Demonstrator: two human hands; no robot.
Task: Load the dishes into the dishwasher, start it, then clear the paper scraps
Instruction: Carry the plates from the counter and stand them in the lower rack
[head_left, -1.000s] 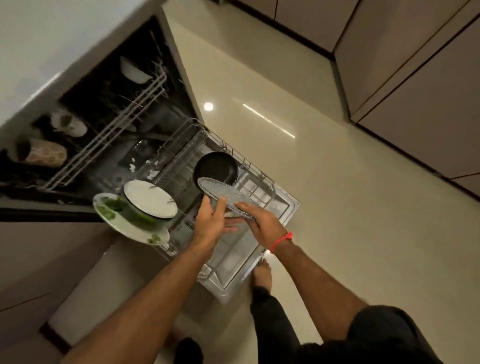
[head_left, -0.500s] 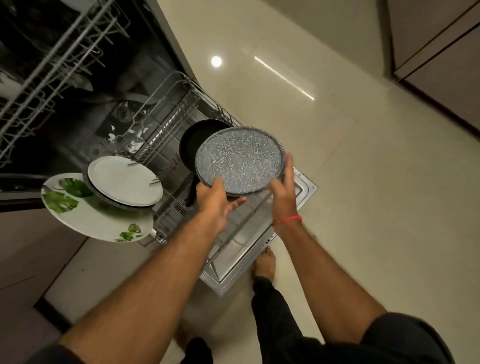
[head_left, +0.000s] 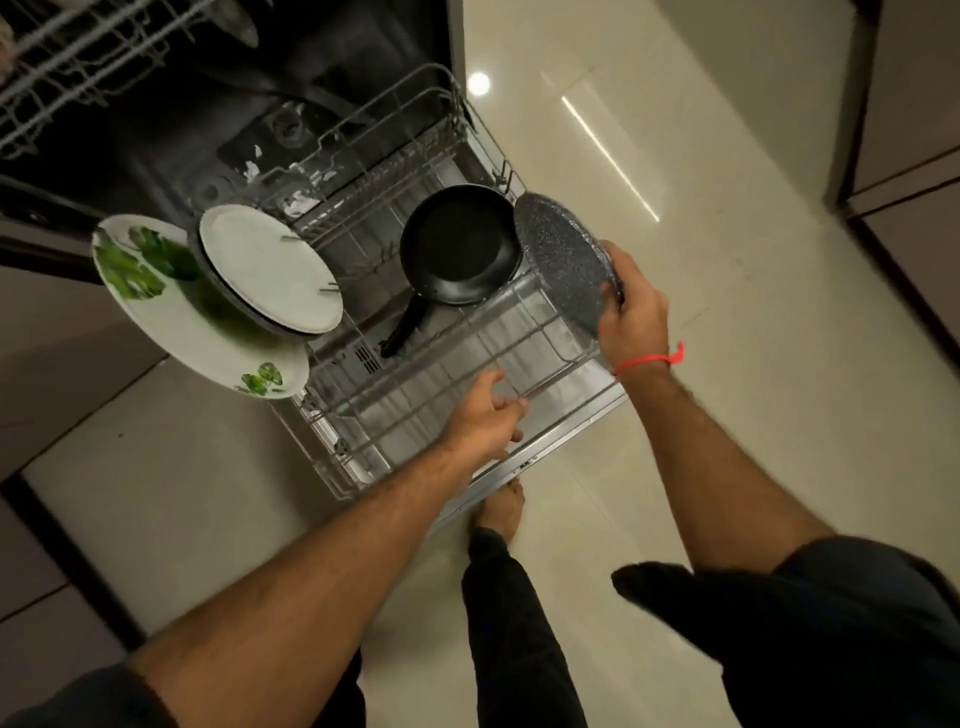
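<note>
I'm in the loading step: the dishwasher's lower rack (head_left: 447, 374) is pulled out over the open door, and I'm placing dishes into it. My right hand (head_left: 631, 306) grips the speckled grey plate (head_left: 563, 254) by its near-right rim, fingers curled over the edge, holding it tilted nearly on edge at the right side of the rack, just beside the black frying pan (head_left: 460, 244) that already leans in the far right part. My left hand (head_left: 485, 415) reaches over the near part of the rack with fingers loosely spread and holding nothing; I can't tell whether it touches the wires. On the left, a white plate (head_left: 270, 267) and a leaf-patterned plate (head_left: 171, 312) stand in the rack, the patterned one jutting out past its left edge.

Next, I judge, the speckled plate has to go down between tines on the right, upright and clear of the pan so the two don't knock. Starting the machine and clearing the paper scraps are not yet done.
</note>
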